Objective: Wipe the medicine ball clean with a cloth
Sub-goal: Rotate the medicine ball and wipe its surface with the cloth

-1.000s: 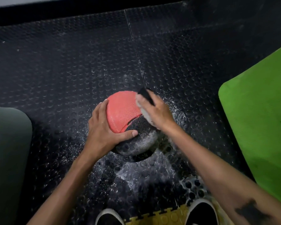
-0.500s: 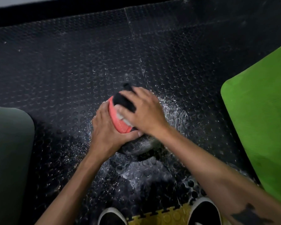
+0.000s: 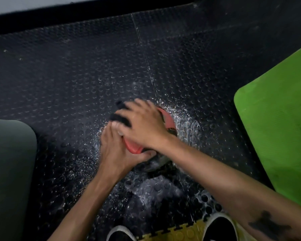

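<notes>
The red and dark grey medicine ball (image 3: 135, 149) sits on the black studded floor mat (image 3: 76, 75), mostly covered by both hands. My left hand (image 3: 117, 150) grips its near left side, thumb curled under the red panel. My right hand (image 3: 142, 126) lies over the top of the ball and presses a dark cloth (image 3: 119, 117) onto its far left part, fingers spread across the cloth. Only a red strip near my left thumb, a red edge at the right and a dark lower patch of the ball show.
A bright green mat (image 3: 276, 127) lies at the right and a dark grey-green pad (image 3: 9, 171) at the left. Wet sheen and droplets spread on the floor around the ball. My two shoes (image 3: 219, 226) and a yellow tile (image 3: 172, 235) are at the bottom edge.
My right hand has swept the cloth from the ball's right side over the top toward the left. The left hand has kept its grip, and the ball has turned a little.
</notes>
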